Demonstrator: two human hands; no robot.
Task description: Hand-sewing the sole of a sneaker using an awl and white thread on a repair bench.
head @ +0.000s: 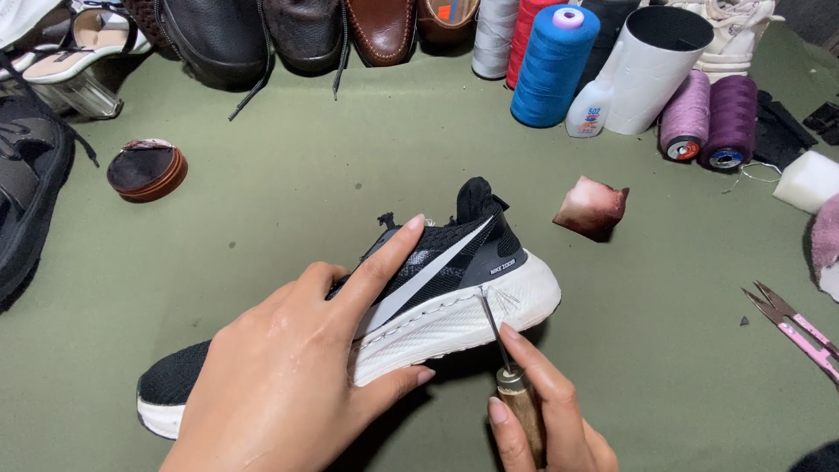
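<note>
A black knit sneaker (454,262) with a white sole and a grey stripe lies on its side on the green mat. My left hand (297,376) presses down on its middle, forefinger stretched along the upper. My right hand (542,411) grips a wooden-handled awl (516,393). The awl's thin metal needle (491,323) points up into the seam where the upper meets the white sole near the heel. Thin thread strands show at that spot.
Several thread cones (552,65) and spools (710,118), a white cylinder (651,70) and a small glue bottle (587,109) stand at the back right. Shoes (297,31) line the back edge. A round tin (147,169) lies left, a stained sponge (592,208) behind the sneaker, pink snips (800,330) right.
</note>
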